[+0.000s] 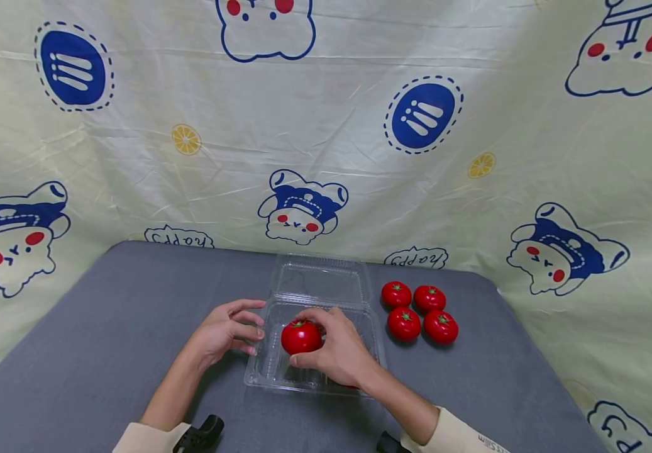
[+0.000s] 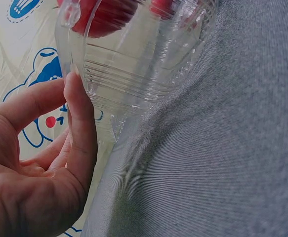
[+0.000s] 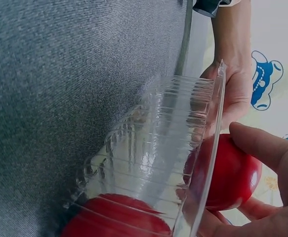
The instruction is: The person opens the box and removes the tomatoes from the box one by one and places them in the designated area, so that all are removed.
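A clear plastic clamshell box (image 1: 253,377) lies with its lid (image 1: 321,277) folded back. Over its left half, my right hand (image 1: 337,346) grips a red tomato (image 1: 301,337) between thumb and fingers; the right wrist view shows this tomato (image 3: 232,173) at the rim. Another tomato (image 3: 116,219) sits inside the box, mostly hidden under my right hand in the head view. My left hand (image 1: 226,330) is at the box's left side with fingers loosely extended, and in the left wrist view its fingertips meet the rim (image 2: 69,54).
Several tomatoes (image 1: 403,324) stand grouped on the grey cloth-covered table (image 1: 133,327), right of the box. A printed curtain (image 1: 359,189) hangs behind the table's far edge.
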`<action>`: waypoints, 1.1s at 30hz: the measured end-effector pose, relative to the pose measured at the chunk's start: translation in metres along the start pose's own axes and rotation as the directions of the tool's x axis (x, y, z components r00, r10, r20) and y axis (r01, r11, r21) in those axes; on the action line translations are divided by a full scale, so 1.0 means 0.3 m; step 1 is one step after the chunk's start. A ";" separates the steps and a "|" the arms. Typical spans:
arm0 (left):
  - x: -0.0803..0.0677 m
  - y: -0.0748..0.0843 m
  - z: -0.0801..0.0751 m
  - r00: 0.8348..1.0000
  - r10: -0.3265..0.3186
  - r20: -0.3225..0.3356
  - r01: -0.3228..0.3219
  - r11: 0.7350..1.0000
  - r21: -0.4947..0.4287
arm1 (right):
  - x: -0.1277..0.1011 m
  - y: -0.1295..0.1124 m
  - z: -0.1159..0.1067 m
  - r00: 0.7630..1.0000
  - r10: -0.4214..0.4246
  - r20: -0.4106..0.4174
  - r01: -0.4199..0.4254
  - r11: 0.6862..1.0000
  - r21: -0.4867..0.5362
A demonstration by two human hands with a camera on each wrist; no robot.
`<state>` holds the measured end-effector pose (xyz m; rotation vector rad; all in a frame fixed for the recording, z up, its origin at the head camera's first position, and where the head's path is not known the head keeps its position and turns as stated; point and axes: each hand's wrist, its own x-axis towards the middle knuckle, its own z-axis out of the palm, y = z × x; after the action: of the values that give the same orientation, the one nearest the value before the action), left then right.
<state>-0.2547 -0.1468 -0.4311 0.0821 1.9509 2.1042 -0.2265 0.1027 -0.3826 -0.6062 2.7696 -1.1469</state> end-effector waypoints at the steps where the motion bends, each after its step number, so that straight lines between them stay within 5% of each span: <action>1: 0.000 0.000 0.000 1.000 0.000 0.000 0.000 1.000 0.002 | 0.000 0.000 0.000 1.000 -0.002 -0.002 0.002 1.000 -0.001; 33: -0.001 -0.003 0.001 1.000 0.001 -0.006 -0.001 1.000 0.009 | 0.002 -0.002 0.002 1.000 0.020 -0.002 -0.020 0.998 0.068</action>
<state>-0.2543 -0.1465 -0.4318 0.0787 1.9639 2.0986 -0.2266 0.1017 -0.3825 -0.5686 2.7198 -1.2320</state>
